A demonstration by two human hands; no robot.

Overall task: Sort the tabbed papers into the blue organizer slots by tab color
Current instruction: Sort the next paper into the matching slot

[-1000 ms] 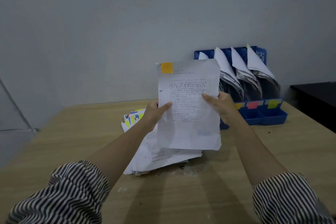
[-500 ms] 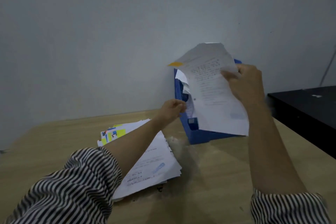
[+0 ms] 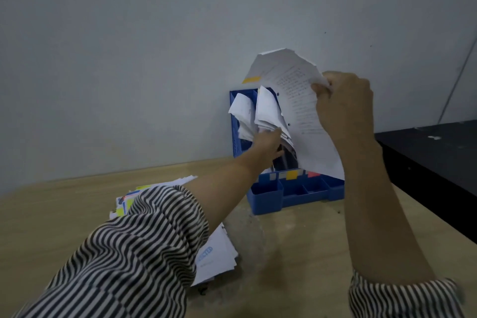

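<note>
Wood-grain tabletop [image 3: 296, 253] spans the near and middle field, meeting a pale grey wall [image 3: 129, 59] at the far edge; a black surface [image 3: 433, 157] adjoins it on the right. Blue organizer [image 3: 268, 196] stands at the far side of the tabletop against the wall, with upright slots holding curled white papers [image 3: 265, 108] and a low front tray bearing small coloured labels [image 3: 291, 175], among them yellow and red. Loose pile of papers [image 3: 214, 255] with bright tabs lies on the tabletop to the near left of the organizer, partly hidden by a striped sleeve [image 3: 134, 253]. Right hand [image 3: 346, 103] is raised above the organizer; its fingers are curled round the right edge of a printed sheet [image 3: 296, 100], which hangs crumpled over the slots. An orange tab [image 3: 251, 80] projects from the sheet's upper left corner. Left hand [image 3: 267, 143] reaches into the slots from the near left, fingers extended and touching the filed papers; it holds nothing that can be made out.
</note>
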